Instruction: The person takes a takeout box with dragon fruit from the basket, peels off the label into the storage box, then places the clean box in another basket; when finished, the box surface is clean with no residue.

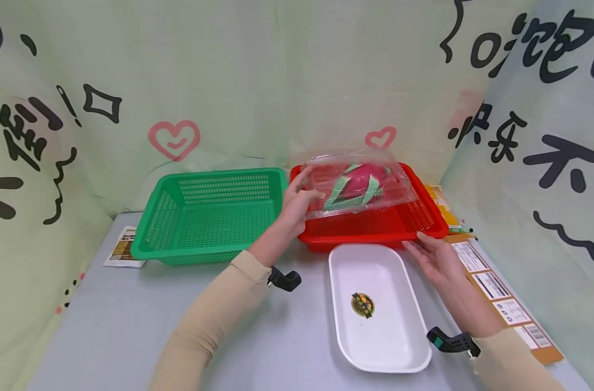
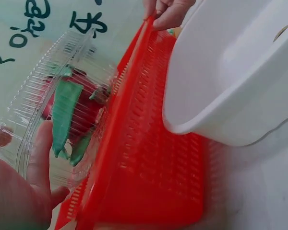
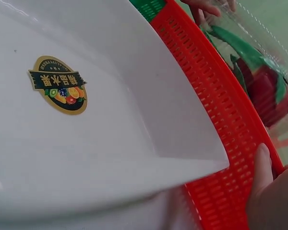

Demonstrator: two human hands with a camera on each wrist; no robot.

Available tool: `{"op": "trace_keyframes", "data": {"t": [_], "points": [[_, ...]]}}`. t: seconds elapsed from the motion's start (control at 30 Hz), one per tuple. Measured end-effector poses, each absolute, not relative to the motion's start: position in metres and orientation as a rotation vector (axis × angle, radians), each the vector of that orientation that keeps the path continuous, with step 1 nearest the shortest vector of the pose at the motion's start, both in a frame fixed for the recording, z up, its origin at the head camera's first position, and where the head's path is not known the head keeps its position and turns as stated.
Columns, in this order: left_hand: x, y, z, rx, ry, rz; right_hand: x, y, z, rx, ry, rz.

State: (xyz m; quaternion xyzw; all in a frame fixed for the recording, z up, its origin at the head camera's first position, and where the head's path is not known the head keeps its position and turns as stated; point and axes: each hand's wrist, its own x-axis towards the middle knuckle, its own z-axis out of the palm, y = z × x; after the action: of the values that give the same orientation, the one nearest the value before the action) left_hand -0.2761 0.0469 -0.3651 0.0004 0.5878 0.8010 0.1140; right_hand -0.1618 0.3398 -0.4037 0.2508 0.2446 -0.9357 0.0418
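Note:
My left hand (image 1: pixel 297 203) grips the left end of a clear plastic clamshell box (image 1: pixel 399 193), tilted over the red basket (image 1: pixel 365 234). Inside the box is a dragon fruit (image 1: pixel 362 178), pinkish red with green scales, also seen through the plastic in the left wrist view. With thumb and fingers, my right hand (image 1: pixel 438 260) pinches the front right corner of the basket's rim. That hold shows in the right wrist view too, the thumb (image 3: pixel 263 165) lying against the basket's outer side. In front of the basket lies a white tray (image 1: pixel 380 342).
A green basket (image 1: pixel 213 217) stands left of the red one, with a small packet (image 1: pixel 123 247) beside it. On the right lie a long cardboard piece with labels (image 1: pixel 497 293) and a yellow packet (image 1: pixel 443 203). Fabric walls (image 1: pixel 228 70) enclose the table.

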Motion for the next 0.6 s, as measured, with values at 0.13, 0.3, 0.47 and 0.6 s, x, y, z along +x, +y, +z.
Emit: {"op": "trace_keyframes", "data": {"t": [0.13,0.3,0.47,0.6], "points": [[-0.279,0.062,-0.372,-0.018,1.754,2.344,-0.163,0.339,-0.404,0.775,0.787,-2.874],[-0.284,0.074,-0.383,-0.066,1.801,2.299,-0.165,0.335,-0.406,0.748,0.875,-2.872],[-0.291,0.081,-0.397,-0.095,1.878,2.203,-0.164,0.333,-0.408,0.740,0.928,-2.877],[-0.296,0.091,-0.404,-0.062,1.866,2.164,-0.160,0.335,-0.406,0.729,0.988,-2.890]]}}
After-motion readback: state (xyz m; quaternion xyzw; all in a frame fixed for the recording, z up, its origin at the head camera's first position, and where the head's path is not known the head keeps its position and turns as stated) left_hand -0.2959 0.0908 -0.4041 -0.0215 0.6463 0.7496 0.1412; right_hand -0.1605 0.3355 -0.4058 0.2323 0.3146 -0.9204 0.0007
